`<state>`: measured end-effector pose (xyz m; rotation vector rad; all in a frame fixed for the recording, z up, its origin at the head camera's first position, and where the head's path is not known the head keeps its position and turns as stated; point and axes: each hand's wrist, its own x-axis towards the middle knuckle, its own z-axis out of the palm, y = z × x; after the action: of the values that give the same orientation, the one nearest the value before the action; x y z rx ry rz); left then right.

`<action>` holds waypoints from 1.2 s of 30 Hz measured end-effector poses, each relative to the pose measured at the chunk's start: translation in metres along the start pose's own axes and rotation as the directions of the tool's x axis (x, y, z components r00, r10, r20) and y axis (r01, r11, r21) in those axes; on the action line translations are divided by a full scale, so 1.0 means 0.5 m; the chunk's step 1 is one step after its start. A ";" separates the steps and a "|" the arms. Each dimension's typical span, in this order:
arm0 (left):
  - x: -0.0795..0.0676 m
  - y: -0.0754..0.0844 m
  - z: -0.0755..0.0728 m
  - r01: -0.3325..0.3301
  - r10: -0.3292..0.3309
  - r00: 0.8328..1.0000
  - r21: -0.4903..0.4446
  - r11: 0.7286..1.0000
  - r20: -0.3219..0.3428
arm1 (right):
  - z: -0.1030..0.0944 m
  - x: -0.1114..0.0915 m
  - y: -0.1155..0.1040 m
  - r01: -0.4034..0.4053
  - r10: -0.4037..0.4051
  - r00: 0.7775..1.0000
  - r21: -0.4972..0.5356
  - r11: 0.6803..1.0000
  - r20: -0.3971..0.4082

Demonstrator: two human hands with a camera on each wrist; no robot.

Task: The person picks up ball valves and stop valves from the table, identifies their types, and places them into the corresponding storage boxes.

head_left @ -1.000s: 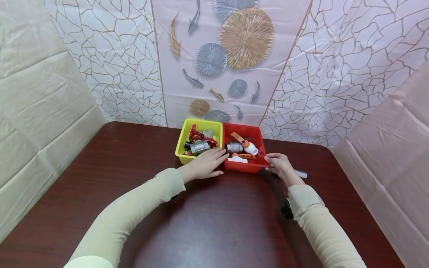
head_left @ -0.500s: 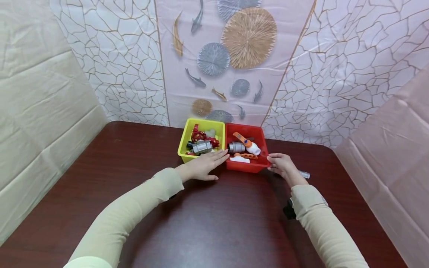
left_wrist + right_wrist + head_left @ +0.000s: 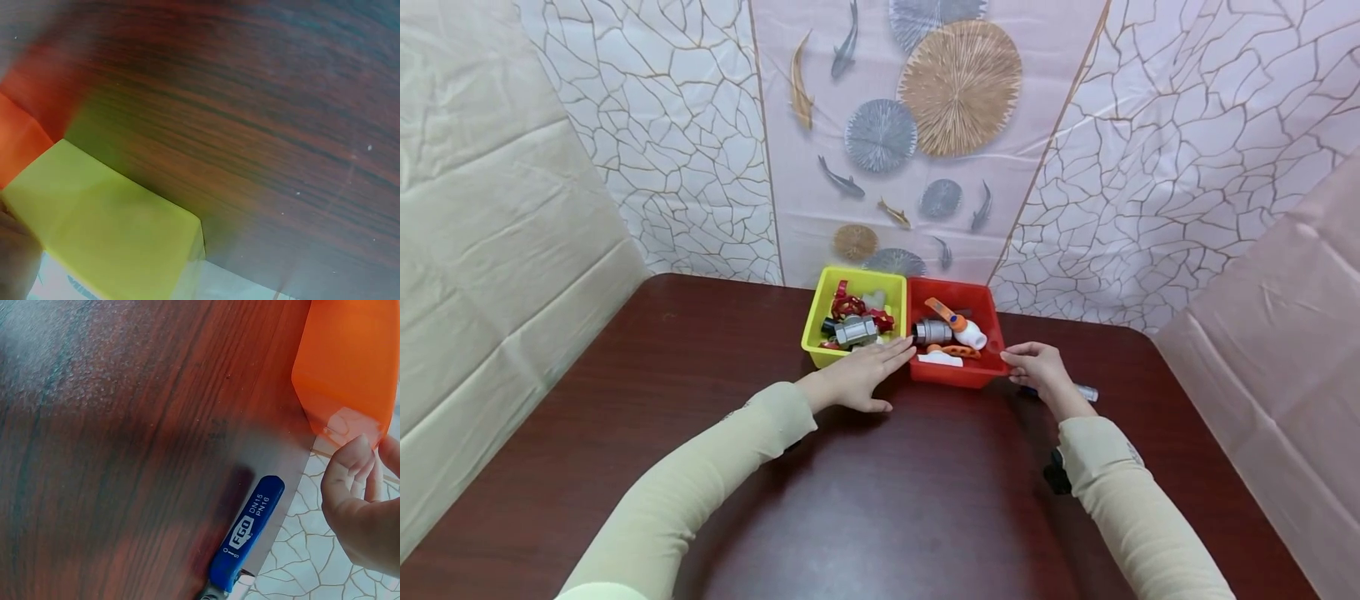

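A yellow bin (image 3: 826,358) and a red bin (image 3: 955,378) stand side by side at the back of the table. My left hand (image 3: 863,377) lies with straight fingers over the yellow bin's front corner, fingertips touching the rims where the bins meet. The right hand (image 3: 1042,372) pinches the red bin's front right corner between thumb and fingers, also plain in the right wrist view. Metal and red-handled valves (image 3: 856,331) fill the yellow bin. Inside the red bin lie a white valve with an orange handle (image 3: 970,335), a metal fitting (image 3: 933,332) and another orange-handled valve (image 3: 961,352).
A valve with a blue lever handle (image 3: 247,531) lies on the table right of the red bin, partly behind the right hand in the head view. The dark wooden table (image 3: 880,500) stretches in front. Patterned cloth (image 3: 692,150) hangs close behind the bins.
The head view has shifted slightly, so everything sits a little further right. The left thumb has spread away from the fingers. Both hands stay at the bins, whose contents look the same.
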<state>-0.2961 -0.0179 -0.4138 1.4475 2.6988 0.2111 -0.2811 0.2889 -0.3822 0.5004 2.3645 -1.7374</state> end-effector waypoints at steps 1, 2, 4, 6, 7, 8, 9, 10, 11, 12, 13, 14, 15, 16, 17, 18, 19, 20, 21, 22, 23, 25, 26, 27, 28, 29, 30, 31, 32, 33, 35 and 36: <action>0.000 0.000 0.000 0.003 -0.003 1.000 -0.010 1.000 0.004 | 0.001 0.001 0.001 0.008 -0.008 1.000 -0.008 1.000 -0.004; -0.001 0.001 0.000 0.005 -0.005 1.000 -0.017 1.000 0.007 | 0.002 0.002 0.001 0.017 -0.017 1.000 -0.013 1.000 -0.008; 0.000 0.001 0.001 0.008 -0.008 1.000 -0.017 1.000 0.005 | 0.003 0.002 0.001 0.036 -0.036 0.999 -0.018 0.999 -0.012; 0.000 0.002 0.001 0.012 -0.012 1.000 -0.021 1.000 0.003 | 0.003 0.003 0.001 0.050 -0.050 0.999 -0.031 0.998 -0.016; 0.001 0.003 0.001 0.013 -0.013 1.000 -0.020 1.000 0.002 | 0.002 0.003 0.001 0.056 -0.056 0.998 -0.044 0.997 -0.017; 0.002 0.003 0.001 0.014 -0.014 1.000 -0.018 1.000 0.002 | 0.000 0.003 0.002 0.062 -0.063 0.998 -0.055 0.997 -0.014; 0.003 0.004 0.002 0.015 -0.015 1.000 -0.016 1.000 0.002 | -0.002 0.003 0.004 0.074 -0.075 0.997 -0.069 0.995 -0.008; 0.003 0.004 0.001 0.016 -0.016 1.000 -0.018 1.000 0.001 | -0.005 0.003 0.006 0.086 -0.087 0.996 -0.088 0.992 -0.004; 0.003 0.005 0.001 0.019 -0.019 1.000 -0.021 1.000 0.004 | -0.008 0.003 0.009 0.100 -0.100 0.995 -0.100 0.990 0.005; 0.003 0.005 0.001 0.021 -0.021 1.000 -0.020 1.000 0.004 | -0.011 0.004 0.012 0.110 -0.109 0.994 -0.108 0.988 0.015; 0.003 0.005 0.002 0.022 -0.022 1.000 -0.020 1.000 0.004 | -0.015 0.005 0.015 0.123 -0.121 0.992 -0.116 0.986 0.030; 0.003 0.006 0.002 0.024 -0.024 1.000 -0.022 0.999 0.004 | -0.019 0.004 0.017 0.138 -0.134 0.990 -0.119 0.983 0.043; 0.002 0.006 0.002 0.026 -0.026 1.000 -0.023 0.999 0.004 | -0.023 0.004 0.019 0.152 -0.147 0.988 -0.125 0.980 0.051; 0.001 0.007 0.002 0.027 -0.027 1.000 -0.024 0.999 0.004 | -0.028 0.003 0.021 0.161 -0.155 0.986 -0.125 0.979 0.058; 0.000 0.007 0.002 0.029 -0.029 1.000 -0.025 0.999 0.003 | -0.032 0.003 0.024 0.174 -0.168 0.984 -0.115 0.978 0.065; 0.000 0.007 0.003 0.030 -0.030 1.000 -0.024 0.999 0.001 | -0.038 0.003 0.027 0.192 -0.185 0.980 -0.103 0.976 0.078; -0.001 0.007 0.003 0.031 -0.031 1.000 -0.022 0.999 0.000 | -0.043 0.002 0.030 0.214 -0.206 0.975 -0.094 0.972 0.086; -0.002 0.007 0.004 0.032 -0.032 0.999 -0.019 0.999 0.000 | -0.049 0.001 0.032 0.235 -0.227 0.970 -0.083 0.969 0.093; -0.002 0.007 0.005 0.033 -0.033 0.999 -0.015 0.999 -0.001 | -0.058 0.011 0.043 0.278 -0.271 0.955 -0.045 0.959 0.123; -0.002 0.007 0.005 0.033 -0.033 0.999 -0.010 0.999 -0.001 | -0.065 0.012 0.047 0.303 -0.296 0.946 -0.043 0.952 0.134; -0.002 0.007 0.006 0.034 -0.034 0.999 -0.006 0.999 -0.001 | -0.072 0.013 0.050 0.330 -0.320 0.936 -0.049 0.943 0.145; -0.002 0.007 0.007 0.034 -0.034 0.999 0.003 0.999 -0.002 | -0.084 0.015 0.055 0.386 -0.367 0.917 -0.121 0.914 0.154; -0.002 0.007 0.007 0.035 -0.035 0.999 0.006 0.999 -0.002 | -0.091 0.015 0.057 0.412 -0.388 0.908 -0.167 0.896 0.158; -0.002 0.007 0.007 0.035 -0.035 0.999 0.005 0.999 -0.004 | -0.097 0.016 0.059 0.430 -0.404 0.902 -0.216 0.877 0.154; -0.002 0.008 0.007 0.034 -0.034 0.999 0.002 0.999 -0.006 | -0.100 0.006 0.053 0.416 -0.395 0.909 -0.303 0.858 0.130; -0.001 0.008 0.007 0.034 -0.034 0.999 -0.001 0.999 -0.007 | -0.107 0.006 0.055 0.420 -0.404 0.906 -0.352 0.836 0.123; -0.001 0.008 0.006 0.034 -0.034 0.999 -0.004 0.999 -0.008 | -0.113 0.005 0.056 0.424 -0.411 0.904 -0.395 0.815 0.121; -0.001 0.009 0.006 0.034 -0.034 0.999 -0.005 0.999 -0.009 | -0.119 0.004 0.058 0.417 -0.410 0.905 -0.431 0.800 0.115; -0.001 0.009 0.006 0.033 -0.033 0.999 -0.005 0.999 -0.009 | -0.124 0.004 0.059 0.414 -0.411 0.905 -0.458 0.786 0.113; -0.001 0.009 0.007 0.033 -0.033 0.999 -0.007 0.999 -0.009 | -0.128 0.003 0.061 0.409 -0.410 0.906 -0.483 0.774 0.109; -0.001 0.010 0.007 0.037 -0.037 0.999 -0.006 0.999 -0.008 | -0.136 0.004 0.065 0.403 -0.416 0.904 -0.534 0.743 0.103; -0.001 0.010 0.007 0.039 -0.039 0.999 -0.008 0.999 -0.008 | -0.139 0.005 0.067 0.403 -0.424 0.900 -0.559 0.724 0.100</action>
<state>-0.2910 -0.0153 -0.4167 1.3941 2.7267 0.2249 -0.2667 0.3644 -0.3914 -0.1118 3.0066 -1.0174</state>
